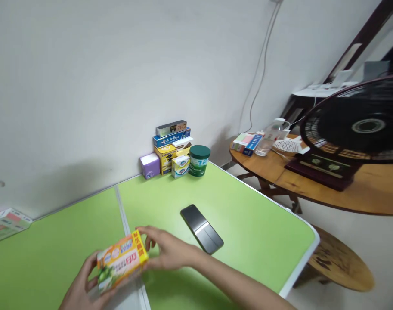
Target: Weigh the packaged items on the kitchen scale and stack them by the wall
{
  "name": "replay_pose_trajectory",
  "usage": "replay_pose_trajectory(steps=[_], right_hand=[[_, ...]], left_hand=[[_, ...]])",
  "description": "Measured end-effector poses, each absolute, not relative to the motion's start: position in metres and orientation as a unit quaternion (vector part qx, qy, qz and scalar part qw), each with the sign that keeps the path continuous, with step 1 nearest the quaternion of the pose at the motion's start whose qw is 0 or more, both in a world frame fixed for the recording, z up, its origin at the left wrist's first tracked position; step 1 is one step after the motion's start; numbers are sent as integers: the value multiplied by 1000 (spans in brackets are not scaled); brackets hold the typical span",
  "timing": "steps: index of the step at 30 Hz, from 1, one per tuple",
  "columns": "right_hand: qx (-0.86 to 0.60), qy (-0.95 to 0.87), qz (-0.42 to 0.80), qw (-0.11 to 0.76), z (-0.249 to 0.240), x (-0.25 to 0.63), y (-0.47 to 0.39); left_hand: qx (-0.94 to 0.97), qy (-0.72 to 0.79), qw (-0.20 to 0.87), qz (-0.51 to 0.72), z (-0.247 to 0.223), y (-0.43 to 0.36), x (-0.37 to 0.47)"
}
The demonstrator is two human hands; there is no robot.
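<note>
Box (122, 261) held over the green table (257, 232), between both hands, its long axis slanting from lower left to upper right; neither hand is nearer. The left hand (83, 286) clasps its left end; the right hand (167, 249), fingers bent, grips the other, forearm slanting in from the lower right.
</note>
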State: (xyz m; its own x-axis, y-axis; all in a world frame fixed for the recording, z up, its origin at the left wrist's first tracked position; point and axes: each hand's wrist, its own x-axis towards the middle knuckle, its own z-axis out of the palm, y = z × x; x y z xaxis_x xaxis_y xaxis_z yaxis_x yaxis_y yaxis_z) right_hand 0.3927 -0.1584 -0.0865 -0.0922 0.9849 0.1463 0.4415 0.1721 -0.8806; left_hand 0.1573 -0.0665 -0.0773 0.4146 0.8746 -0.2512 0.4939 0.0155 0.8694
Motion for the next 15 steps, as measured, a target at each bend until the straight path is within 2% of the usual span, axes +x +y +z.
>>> replay_pose_trajectory(steps=[2,4,6,10,15], right_hand=[[-578,-606,313,448,-88,425,-153],[-623,-536,275,499,-95,455,-143],[-662,-468,240,534,-107,483,-131],[-700,-396,209,557,-137,524,-106],[-698,-386,208,566,-164,554,-84]], left_hand=[[687,495,502,174,-65,-54,205],[692,435,547,179,-63,-34,258],[688,387,569,232,-72,-11,309],[690,354,553,305,-103,29,395],[711,300,556,307,-139,57,453]])
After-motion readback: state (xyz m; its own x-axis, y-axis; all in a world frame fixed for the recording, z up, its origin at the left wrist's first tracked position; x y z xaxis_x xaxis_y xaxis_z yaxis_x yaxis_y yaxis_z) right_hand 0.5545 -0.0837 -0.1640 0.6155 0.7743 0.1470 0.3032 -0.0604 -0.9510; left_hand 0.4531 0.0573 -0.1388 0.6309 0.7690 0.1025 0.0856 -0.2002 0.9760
